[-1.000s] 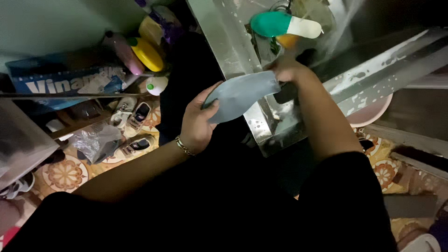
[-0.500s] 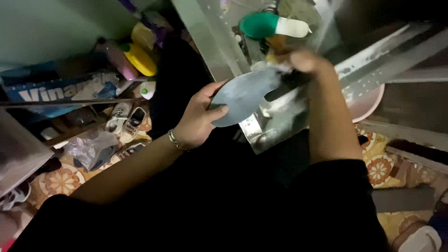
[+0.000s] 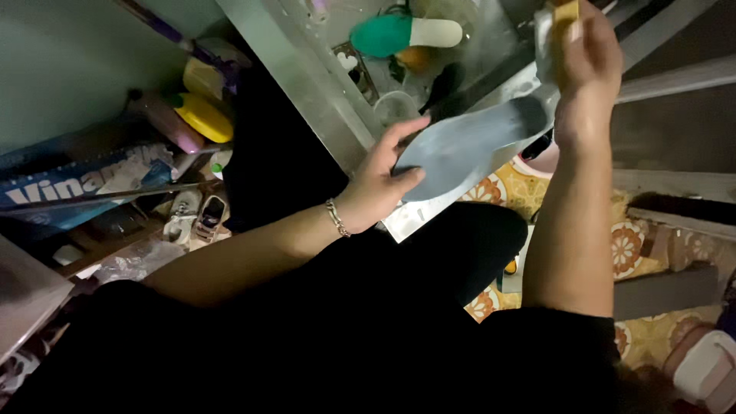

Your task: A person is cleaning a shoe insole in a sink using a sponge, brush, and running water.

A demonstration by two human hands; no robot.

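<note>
The grey insole (image 3: 468, 149) is held up over the edge of the metal sink (image 3: 307, 69), its long flat face turned toward the person and its darker toe end pointing to the upper right. The left hand (image 3: 383, 180) grips the heel end, thumb across the front and fingers curled behind, a thin chain bracelet (image 3: 336, 218) sitting on the wrist. The right hand (image 3: 586, 57) is raised near the insole's toe end, closed around a small yellow sponge (image 3: 566, 14) together with something pale and whitish; whether the sponge is touching the insole I cannot tell from here. Both hands are clamped on what they hold, and they sit apart from each other, one at each end of the insole.

Down in the sink lies a green and white slipper (image 3: 402, 34), with something orange just beside it and a clear plastic cup (image 3: 395, 107) nearer the rim. To the left, against the wall, stands a yellow bottle (image 3: 201, 115) beside a pink one (image 3: 165, 124), with a blue printed box (image 3: 73, 188) lower down. A pair of small children's shoes (image 3: 195, 218) rests on the floor below them. The floor itself has an orange flower pattern (image 3: 629, 245), showing past the person's black clothing.
</note>
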